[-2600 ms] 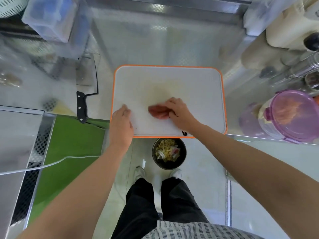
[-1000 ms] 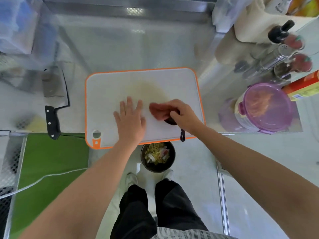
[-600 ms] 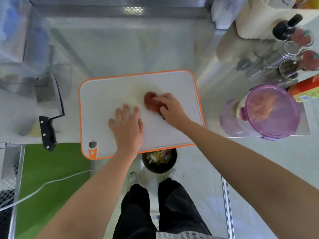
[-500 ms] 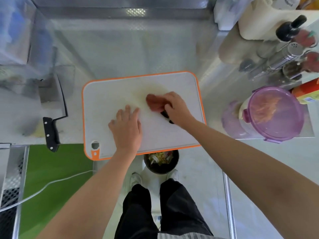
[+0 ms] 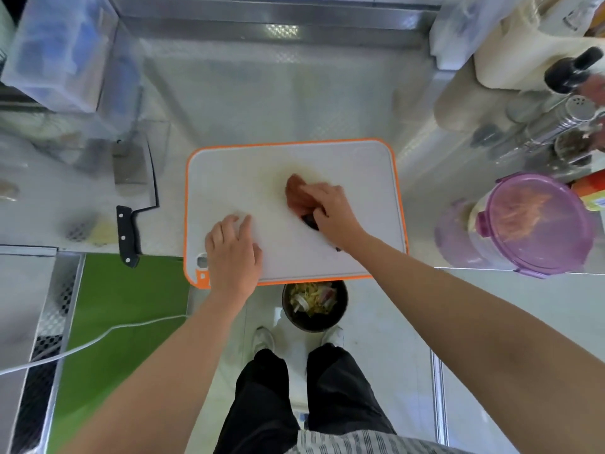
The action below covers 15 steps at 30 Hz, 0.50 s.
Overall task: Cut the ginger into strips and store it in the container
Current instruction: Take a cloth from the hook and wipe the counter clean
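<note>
Steel counter (image 5: pixel 278 103); bottle label (image 5: pixel 594 203) unreadable.

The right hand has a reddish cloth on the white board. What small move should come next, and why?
Probably a short wipe away from the body, across the yellowish stain. The right hand holds the reddish cloth at the stain's near edge, the left hand rests on the cutting board, steadying it, and the container at the right is already lidded.
</note>
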{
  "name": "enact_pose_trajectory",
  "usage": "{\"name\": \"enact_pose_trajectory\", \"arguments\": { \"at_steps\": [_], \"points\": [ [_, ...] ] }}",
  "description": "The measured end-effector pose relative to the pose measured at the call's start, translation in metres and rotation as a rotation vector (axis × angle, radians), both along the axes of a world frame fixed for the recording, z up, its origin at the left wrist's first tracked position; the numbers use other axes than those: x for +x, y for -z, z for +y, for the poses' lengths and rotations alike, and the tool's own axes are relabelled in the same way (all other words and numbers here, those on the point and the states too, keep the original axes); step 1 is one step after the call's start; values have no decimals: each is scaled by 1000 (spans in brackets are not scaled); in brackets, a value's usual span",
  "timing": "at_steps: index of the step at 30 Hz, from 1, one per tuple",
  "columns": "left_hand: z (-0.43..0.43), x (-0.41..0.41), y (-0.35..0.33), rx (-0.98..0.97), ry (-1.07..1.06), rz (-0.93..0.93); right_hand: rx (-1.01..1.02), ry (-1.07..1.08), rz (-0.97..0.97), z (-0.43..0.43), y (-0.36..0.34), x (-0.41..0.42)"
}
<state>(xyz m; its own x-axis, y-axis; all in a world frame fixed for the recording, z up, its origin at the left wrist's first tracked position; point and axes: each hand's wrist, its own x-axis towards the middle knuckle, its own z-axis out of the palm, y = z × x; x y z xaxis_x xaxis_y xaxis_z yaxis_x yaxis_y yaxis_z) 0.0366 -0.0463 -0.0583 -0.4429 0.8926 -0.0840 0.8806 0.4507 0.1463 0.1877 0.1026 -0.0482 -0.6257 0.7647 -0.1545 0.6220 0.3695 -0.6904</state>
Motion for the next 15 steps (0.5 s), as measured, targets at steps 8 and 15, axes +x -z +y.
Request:
{"name": "enact_pose_trajectory", "arguments": {
  "at_steps": [8,15],
  "points": [
    [-7,-3,-4,-59,39,-63,-95,-149,-3,-43,-7,20],
    [-36,13,1,-19,80,-45,-65,-78,-1,-71,-8,46]
  ]
}}
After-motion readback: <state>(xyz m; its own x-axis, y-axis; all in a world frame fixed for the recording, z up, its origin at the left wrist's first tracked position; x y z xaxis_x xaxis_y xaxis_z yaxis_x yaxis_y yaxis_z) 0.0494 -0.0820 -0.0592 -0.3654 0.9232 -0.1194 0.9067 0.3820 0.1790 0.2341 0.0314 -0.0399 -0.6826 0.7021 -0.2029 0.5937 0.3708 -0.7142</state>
